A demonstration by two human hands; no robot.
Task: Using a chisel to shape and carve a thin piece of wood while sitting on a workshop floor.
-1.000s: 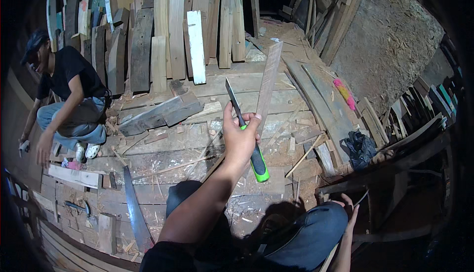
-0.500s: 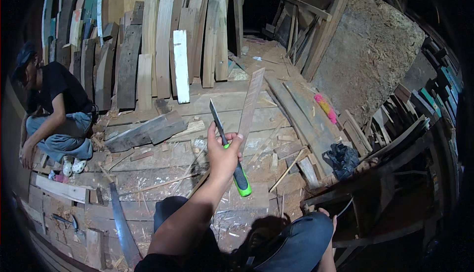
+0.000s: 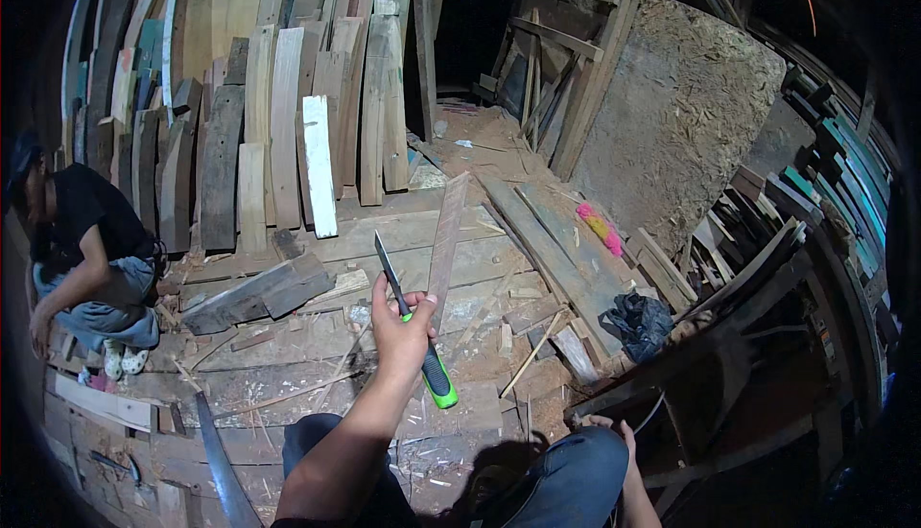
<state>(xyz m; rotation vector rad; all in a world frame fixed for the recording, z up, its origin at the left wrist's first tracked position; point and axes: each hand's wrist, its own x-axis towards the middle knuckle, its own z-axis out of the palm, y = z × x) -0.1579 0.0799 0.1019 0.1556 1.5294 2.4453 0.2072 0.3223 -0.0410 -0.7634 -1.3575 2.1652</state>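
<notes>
My left hand [image 3: 399, 344] is raised over the floor, its fingers closed round a chisel [image 3: 439, 379] with a green and black handle. The dark blade points up and away to the left. A thin, flat wooden strip [image 3: 447, 245] rises from the same hand, its lower end by my thumb. My right hand [image 3: 625, 440] is down beside my right knee, close to a dark wooden frame [image 3: 691, 403]. The knee partly hides its fingers, and I cannot make out whether they hold anything.
A person [image 3: 91, 240] crouches at the left. Many boards [image 3: 283, 125] lean along the back. A handsaw blade [image 3: 223, 461], a wooden block [image 3: 254, 293] and offcuts lie on the plank floor. At the right are a black plastic bag [image 3: 640, 325] and a pink-yellow bundle [image 3: 600, 229].
The whole view has shifted, so the background sits lower and further left. My left hand still grips the chisel and strip, and more of my right hand shows beside the knee.
</notes>
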